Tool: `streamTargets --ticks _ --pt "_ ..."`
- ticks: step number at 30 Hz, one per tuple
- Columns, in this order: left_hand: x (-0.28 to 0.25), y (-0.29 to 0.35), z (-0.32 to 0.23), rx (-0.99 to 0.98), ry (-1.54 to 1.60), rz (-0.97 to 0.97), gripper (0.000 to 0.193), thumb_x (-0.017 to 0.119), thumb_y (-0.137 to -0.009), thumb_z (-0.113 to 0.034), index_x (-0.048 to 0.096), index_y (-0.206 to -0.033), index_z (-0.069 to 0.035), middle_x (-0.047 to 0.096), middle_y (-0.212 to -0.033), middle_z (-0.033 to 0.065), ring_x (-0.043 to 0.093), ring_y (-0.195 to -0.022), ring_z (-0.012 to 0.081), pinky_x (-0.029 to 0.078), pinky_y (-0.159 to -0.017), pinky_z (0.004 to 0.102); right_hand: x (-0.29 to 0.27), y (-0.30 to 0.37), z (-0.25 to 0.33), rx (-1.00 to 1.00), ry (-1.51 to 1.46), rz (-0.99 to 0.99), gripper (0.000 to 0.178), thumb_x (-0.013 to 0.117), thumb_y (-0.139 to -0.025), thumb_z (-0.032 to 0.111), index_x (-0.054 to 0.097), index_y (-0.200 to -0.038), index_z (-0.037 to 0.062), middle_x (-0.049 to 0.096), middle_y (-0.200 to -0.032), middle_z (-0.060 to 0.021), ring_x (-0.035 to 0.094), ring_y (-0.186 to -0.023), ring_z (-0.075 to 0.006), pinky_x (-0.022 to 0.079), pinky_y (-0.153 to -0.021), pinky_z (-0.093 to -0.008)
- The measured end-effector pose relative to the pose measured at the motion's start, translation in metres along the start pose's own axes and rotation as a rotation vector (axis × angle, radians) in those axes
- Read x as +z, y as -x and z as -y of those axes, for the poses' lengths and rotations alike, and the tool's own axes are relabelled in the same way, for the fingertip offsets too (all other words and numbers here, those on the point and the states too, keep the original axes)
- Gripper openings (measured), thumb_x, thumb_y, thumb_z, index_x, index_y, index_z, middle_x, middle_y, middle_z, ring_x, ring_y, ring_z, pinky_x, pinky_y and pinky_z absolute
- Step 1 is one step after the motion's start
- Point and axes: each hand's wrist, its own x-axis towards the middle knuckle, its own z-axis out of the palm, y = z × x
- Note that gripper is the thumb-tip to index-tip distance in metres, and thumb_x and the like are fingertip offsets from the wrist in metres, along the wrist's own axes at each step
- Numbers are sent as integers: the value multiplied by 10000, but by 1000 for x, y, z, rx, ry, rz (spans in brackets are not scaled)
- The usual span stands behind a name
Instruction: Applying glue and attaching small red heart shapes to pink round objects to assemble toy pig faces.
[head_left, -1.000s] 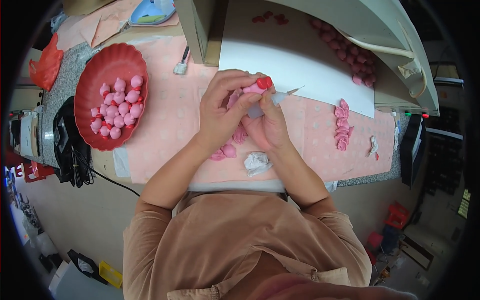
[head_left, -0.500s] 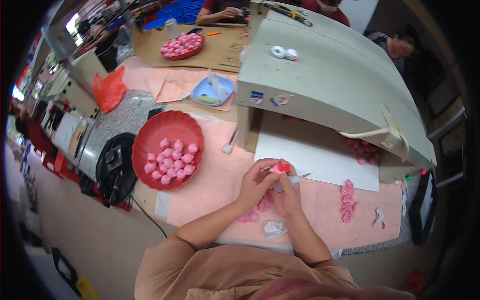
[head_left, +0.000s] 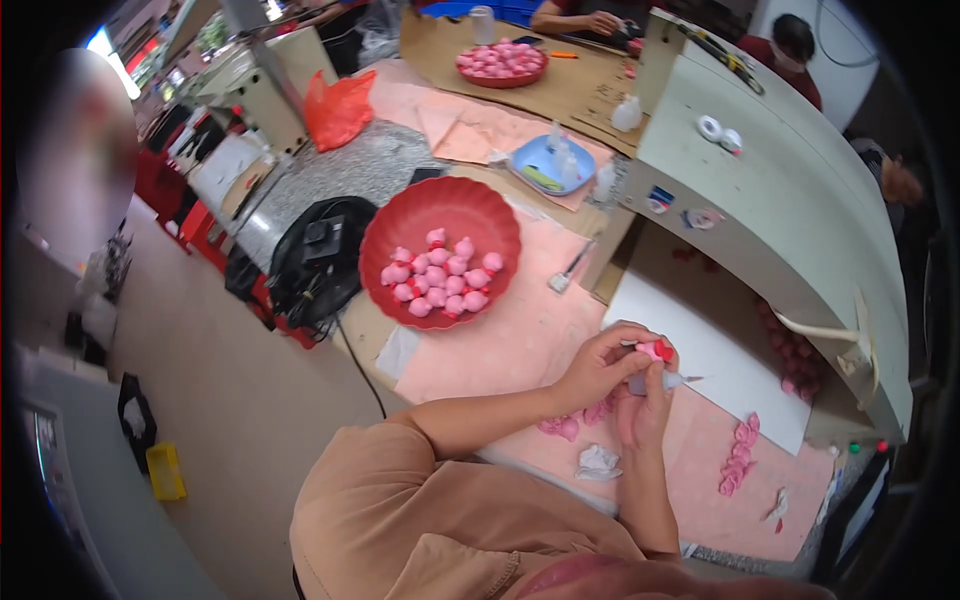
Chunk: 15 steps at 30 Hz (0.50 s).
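Note:
Both my hands are close together above the pink-covered table. My left hand pinches a small pink figure with a red part between its fingertips. Just below it, my right hand is closed around a small translucent bottle with a thin needle tip, which points right. The fingers of the right hand also come close to the figure; whether they touch it I cannot tell. Under my wrists lie some pink pieces and a crumpled white tissue. Left of my hands, a red fluted bowl holds several round pink figures.
A grey curved housing stands over a white sheet at right, with more pink pieces inside. A row of pink pieces lies at right. A brush, a blue dish and a black bag surround the workspace.
The view has swung left, so the table and bowl appear further right. My hands keep hold of the same figure and bottle, with little change between them.

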Motion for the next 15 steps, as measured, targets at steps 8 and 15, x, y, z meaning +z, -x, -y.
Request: streamTargets --ticks 8,15 --pt "-15 1 2 -99 -108 -147 239 527 -893 43 572 -1119 -19 519 -1182 68 545 -959 102 474 -730 202 4 -11 -5 115 -125 76 297 614 -916 121 499 -1186 69 548 -1107 -34 535 -996 -122 461 -849 -276" --pt "-1 1 0 -108 -79 -111 220 562 -925 -59 547 -1143 -31 525 -1181 44 529 -867 68 439 -658 183 -3 -4 3 77 -125 86 329 623 -916 142 491 -1206 61 551 -1094 -31 535 -976 -114 459 -821 -268"
